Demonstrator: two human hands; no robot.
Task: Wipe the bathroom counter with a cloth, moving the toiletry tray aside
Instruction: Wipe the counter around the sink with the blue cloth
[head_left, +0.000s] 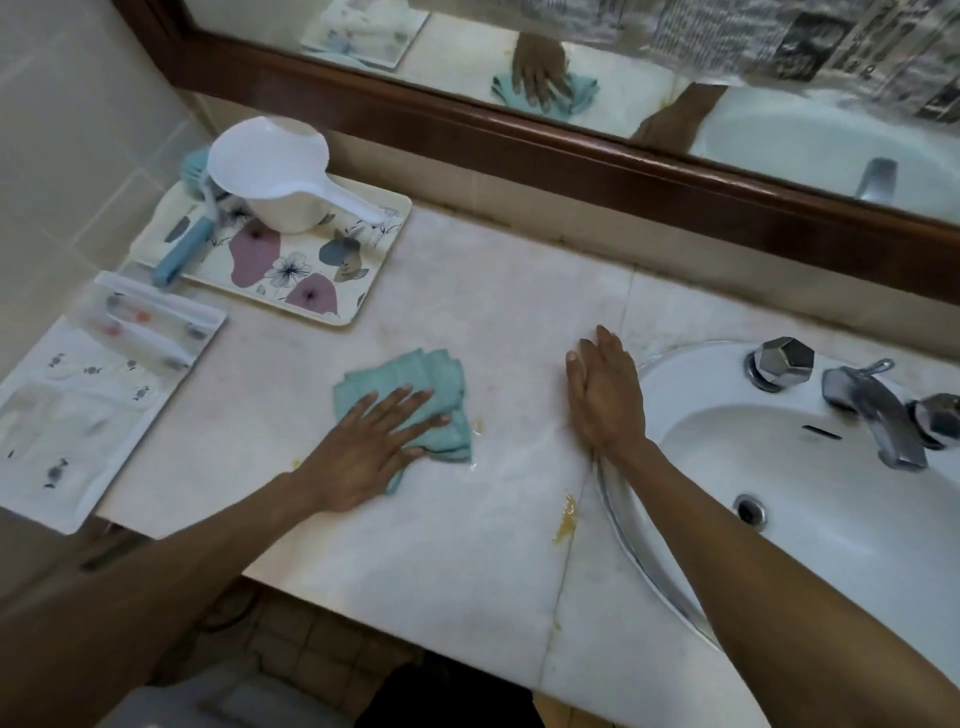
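A folded teal cloth (415, 387) lies on the pale marble counter (493, 301), and my left hand (369, 447) presses flat on its near part with fingers spread. My right hand (605, 395) rests flat on the bare counter just left of the sink rim, holding nothing. The floral toiletry tray (306, 280) sits at the far left by the wall. It carries a white ladle-style scoop (275, 171) and a blue-handled brush (184, 249). Small yellow stains (565, 519) mark the counter near the sink's front edge.
A clear zip pouch (88, 395) with small items overhangs the counter's left end. The white sink (831, 467) with chrome tap (878, 410) and knobs fills the right. A wood-framed mirror (571, 150) runs along the back wall.
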